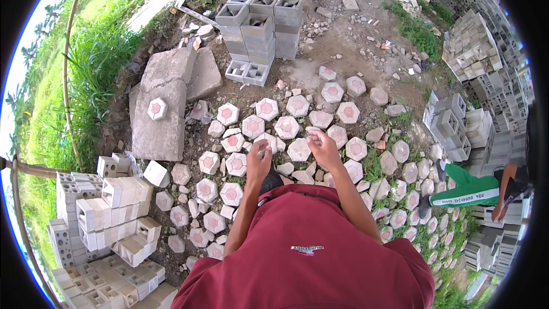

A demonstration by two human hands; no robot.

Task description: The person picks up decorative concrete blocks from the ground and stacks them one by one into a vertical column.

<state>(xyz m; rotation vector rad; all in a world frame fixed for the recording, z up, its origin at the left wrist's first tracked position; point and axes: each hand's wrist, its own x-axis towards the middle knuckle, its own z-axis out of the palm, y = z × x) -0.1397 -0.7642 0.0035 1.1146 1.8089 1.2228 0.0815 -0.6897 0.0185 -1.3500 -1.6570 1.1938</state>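
Observation:
My left hand (259, 159) is held in front of my body with loosely curled fingers and nothing in it. Level with it, my right hand (323, 149) is also empty, its fingers half bent and apart. Beneath and between them a hexagonal paving block (299, 150) lies on the ground. Several similar pale blocks with pinkish centres spread around it, among them one block (286, 127) just beyond the hands and another (236, 164) left of my left hand. Neither hand appears to touch a block.
A stack of grey hollow blocks (260, 37) stands ahead. One hexagonal block (157, 109) rests on a cracked concrete slab (157, 137). More hollow blocks (111, 212) are piled at left and along the right (452, 126). Another person in green trousers (472, 186) is at right. Rubble litters the ground.

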